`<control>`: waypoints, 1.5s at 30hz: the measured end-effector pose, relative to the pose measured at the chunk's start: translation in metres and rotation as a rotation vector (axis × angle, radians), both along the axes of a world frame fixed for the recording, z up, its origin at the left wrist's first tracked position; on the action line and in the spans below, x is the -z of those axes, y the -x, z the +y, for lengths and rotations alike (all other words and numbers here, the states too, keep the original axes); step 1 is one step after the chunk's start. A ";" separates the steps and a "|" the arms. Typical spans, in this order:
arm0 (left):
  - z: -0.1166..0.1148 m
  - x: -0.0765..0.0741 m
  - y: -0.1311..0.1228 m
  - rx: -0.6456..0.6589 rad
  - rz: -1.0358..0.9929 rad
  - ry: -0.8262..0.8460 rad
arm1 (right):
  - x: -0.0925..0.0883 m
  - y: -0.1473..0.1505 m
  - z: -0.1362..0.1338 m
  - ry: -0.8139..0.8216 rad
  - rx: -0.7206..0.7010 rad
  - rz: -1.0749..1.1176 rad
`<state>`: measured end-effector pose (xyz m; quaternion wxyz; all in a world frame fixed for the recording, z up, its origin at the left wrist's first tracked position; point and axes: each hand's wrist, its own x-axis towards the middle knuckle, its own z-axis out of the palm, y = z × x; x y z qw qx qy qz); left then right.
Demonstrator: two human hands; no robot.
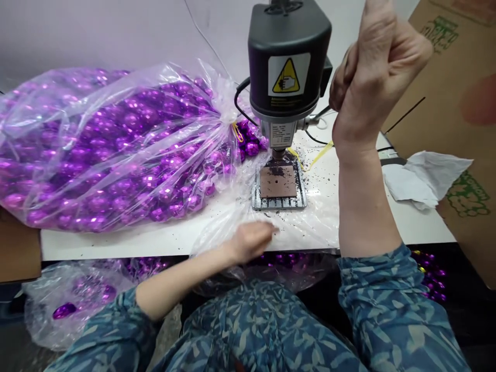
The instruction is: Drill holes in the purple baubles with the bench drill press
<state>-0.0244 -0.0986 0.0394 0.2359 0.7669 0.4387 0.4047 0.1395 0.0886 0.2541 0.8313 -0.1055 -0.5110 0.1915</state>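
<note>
My right hand [374,77] is raised at the right, fingers closed around the end of the feed lever [323,111] of a small bench drill press [290,57]. Its black housing carries a yellow warning sticker. Below the spindle, a brown board [284,183] with a small hole lies on the slotted metal base [279,204]. My left hand [253,240] is closed and slightly blurred, over the table's front edge before the base. Whatever its fingers pinch is too small or hidden to make out.
A large tied clear bag of shiny purple balls [116,150] fills the table's left side. Dark shavings surround the base. Crumpled white paper [426,178] and a cardboard box [461,129] stand at the right. Another clear bag [73,310] hangs below the table at left.
</note>
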 end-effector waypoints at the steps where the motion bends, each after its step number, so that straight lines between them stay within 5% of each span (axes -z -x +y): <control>1: 0.031 -0.010 0.006 -0.018 0.007 -0.032 | 0.000 0.000 -0.002 0.002 0.016 -0.013; 6: 0.188 -0.038 0.030 -0.349 0.317 -0.054 | -0.002 0.001 -0.012 0.055 0.106 -0.026; 8: 0.223 -0.036 0.031 -0.361 0.461 0.017 | -0.002 0.001 -0.013 0.083 0.133 -0.050; 11: 0.241 -0.027 0.029 -0.360 0.543 0.058 | 0.000 -0.001 -0.013 0.112 0.170 -0.117; 17: 0.234 -0.019 0.037 -0.358 0.381 0.025 | 0.000 -0.002 -0.017 0.125 0.238 -0.167; 21: 0.213 -0.032 0.043 -0.375 0.003 0.091 | -0.001 -0.002 -0.022 0.082 0.116 -0.116; 26: 0.166 -0.051 0.045 -0.231 -0.718 0.534 | -0.002 -0.003 -0.023 0.104 0.129 -0.123; 29: 0.141 -0.056 0.043 -0.124 -0.933 0.737 | -0.002 -0.002 -0.021 0.117 0.144 -0.110; 40: 0.117 -0.039 0.028 -0.082 -0.980 0.838 | 0.001 -0.002 -0.018 0.064 0.146 -0.124; 45: 0.108 -0.030 0.027 -0.072 -0.830 0.695 | 0.002 -0.001 -0.017 0.023 0.113 -0.095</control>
